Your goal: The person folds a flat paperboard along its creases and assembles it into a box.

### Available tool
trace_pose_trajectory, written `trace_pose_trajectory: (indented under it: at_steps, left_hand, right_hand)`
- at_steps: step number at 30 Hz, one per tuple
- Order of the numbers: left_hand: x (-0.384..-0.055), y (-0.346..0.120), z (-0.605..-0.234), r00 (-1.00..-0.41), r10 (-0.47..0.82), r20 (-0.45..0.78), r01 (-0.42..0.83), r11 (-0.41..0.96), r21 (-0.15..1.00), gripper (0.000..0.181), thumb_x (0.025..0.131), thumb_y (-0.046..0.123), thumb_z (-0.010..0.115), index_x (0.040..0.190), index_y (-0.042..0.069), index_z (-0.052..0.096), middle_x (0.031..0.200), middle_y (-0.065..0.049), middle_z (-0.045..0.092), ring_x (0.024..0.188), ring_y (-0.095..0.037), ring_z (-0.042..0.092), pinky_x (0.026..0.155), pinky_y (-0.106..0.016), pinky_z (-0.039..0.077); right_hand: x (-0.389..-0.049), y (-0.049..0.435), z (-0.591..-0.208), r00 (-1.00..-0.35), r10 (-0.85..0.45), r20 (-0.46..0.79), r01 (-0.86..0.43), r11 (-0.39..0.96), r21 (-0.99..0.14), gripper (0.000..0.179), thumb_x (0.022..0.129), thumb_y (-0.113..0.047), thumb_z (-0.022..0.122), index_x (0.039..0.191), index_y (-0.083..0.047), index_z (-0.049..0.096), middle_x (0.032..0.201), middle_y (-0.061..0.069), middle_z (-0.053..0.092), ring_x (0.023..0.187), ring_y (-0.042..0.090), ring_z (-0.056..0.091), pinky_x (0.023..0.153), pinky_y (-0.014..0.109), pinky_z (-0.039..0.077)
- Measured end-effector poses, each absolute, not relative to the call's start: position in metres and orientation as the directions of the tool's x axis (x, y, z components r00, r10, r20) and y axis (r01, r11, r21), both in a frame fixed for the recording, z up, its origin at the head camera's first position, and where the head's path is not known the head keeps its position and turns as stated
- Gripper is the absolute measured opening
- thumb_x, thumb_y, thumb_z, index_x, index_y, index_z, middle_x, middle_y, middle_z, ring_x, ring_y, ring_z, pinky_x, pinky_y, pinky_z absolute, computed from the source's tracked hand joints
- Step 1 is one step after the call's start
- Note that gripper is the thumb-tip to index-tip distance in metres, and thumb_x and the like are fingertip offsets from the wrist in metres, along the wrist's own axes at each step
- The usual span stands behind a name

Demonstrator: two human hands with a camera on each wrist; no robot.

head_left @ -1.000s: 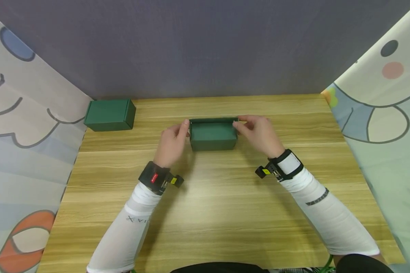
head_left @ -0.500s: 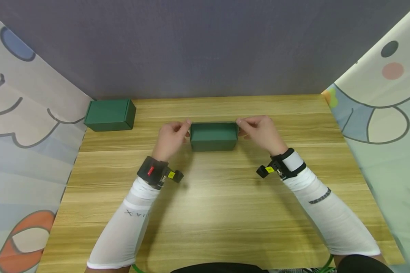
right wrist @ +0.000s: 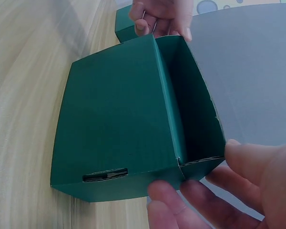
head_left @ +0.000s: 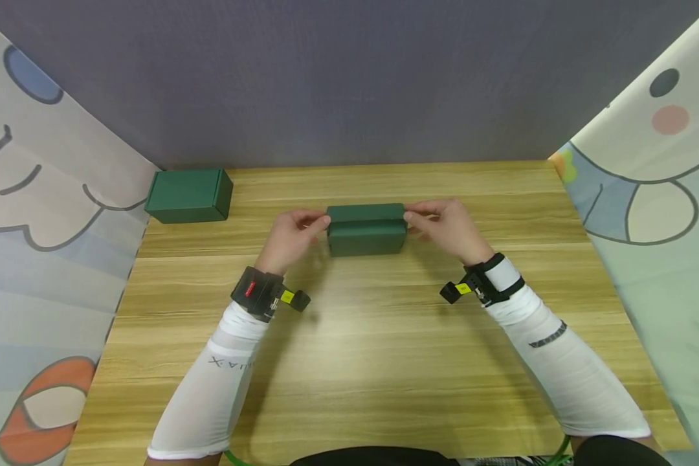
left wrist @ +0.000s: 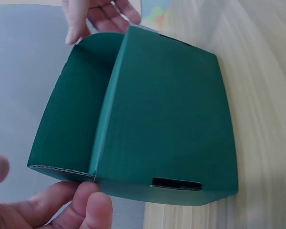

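A green cardboard box (head_left: 367, 239) sits at mid-table between both hands. A panel (head_left: 365, 213) of it rises behind the near part, and in both wrist views a narrow gap shows between them. At the box's left end my left hand (head_left: 289, 238) pinches the panel's corner, thumb on the near side. The right hand (head_left: 451, 228) does likewise at the opposite end; its thumb (right wrist: 248, 157) lies on the corner and the curled fingers sit under the side. A small dark slot (left wrist: 176, 183) shows low on the box's broad face. Some fingertips are hidden behind the cardboard.
A second green box (head_left: 188, 196), its top down, stands at the table's back left corner. The wood-patterned table (head_left: 378, 356) meets a grey back wall (head_left: 349, 84). Cartoon-printed sheets flank it on both sides.
The upper panel has shifted: the box's inside, visible from above a second ago, is now mostly covered. Both hands have adjusted slightly at the ends. The second box has stayed put.
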State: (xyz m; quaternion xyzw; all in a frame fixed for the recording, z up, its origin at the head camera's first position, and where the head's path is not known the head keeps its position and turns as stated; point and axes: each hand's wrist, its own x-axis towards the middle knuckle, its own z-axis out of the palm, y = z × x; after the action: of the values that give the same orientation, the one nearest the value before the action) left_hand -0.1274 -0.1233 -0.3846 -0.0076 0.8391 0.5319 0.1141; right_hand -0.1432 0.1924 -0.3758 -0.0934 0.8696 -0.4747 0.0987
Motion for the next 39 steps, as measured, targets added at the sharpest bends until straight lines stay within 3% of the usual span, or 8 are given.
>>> trace_pose_trajectory:
  at_steps: [3,8,18,39]
  left_hand:
    - [-0.128,-0.123,-0.387,-0.977,0.112,-0.181,-0.112,0.453,0.885,0.043,0.101,0.036,0.068,0.135,0.009,0.068,0.120,-0.011,0.072,0.101,-0.032,0.069,0.086,-0.042,0.059]
    - [-0.128,-0.125,-0.391,-0.976,0.120,-0.183,-0.105,0.480,0.871,0.044,0.100,0.034,0.070,0.137,0.010,0.066,0.117,-0.012,0.072,0.102,-0.025,0.066,0.081,-0.030,0.054]
    - [-0.130,-0.126,-0.397,-0.967,0.143,-0.211,-0.116,0.491,0.863,0.046,0.100,0.033,0.070,0.140,0.012,0.065,0.125,-0.010,0.071,0.112,-0.028,0.066,0.088,-0.036,0.055]
    - [-0.131,-0.122,-0.401,-0.973,0.135,-0.186,-0.103,0.467,0.878,0.040,0.098,0.028,0.073,0.134,0.011,0.069,0.125,-0.008,0.074,0.104,-0.025,0.068,0.081,-0.032,0.055]
  right_hand:
    - [-0.144,0.192,-0.378,-0.962,-0.253,-0.104,-0.044,0.519,-0.854,0.034,0.102,-0.026,0.069,0.131,-0.008,0.072,0.124,0.016,0.075,0.090,0.024,0.079,0.079,0.045,0.065]
    - [-0.145,0.191,-0.379,-0.953,-0.254,-0.164,0.007,0.521,-0.854,0.042,0.101,-0.024,0.070,0.138,-0.007,0.064,0.129,0.018,0.070,0.102,0.037,0.075,0.081,0.044,0.065]
    - [-0.149,0.193,-0.386,-0.928,-0.271,-0.256,0.079,0.528,-0.846,0.050,0.101,-0.024,0.070,0.145,-0.007,0.056,0.136,0.020,0.067,0.109,0.041,0.072,0.084,0.046,0.065]
    - [-0.148,0.202,-0.397,-0.903,-0.309,-0.298,0.131,0.464,-0.876,0.052,0.103,-0.024,0.067,0.148,-0.002,0.053,0.141,0.020,0.064,0.115,0.041,0.071,0.087,0.046,0.064]
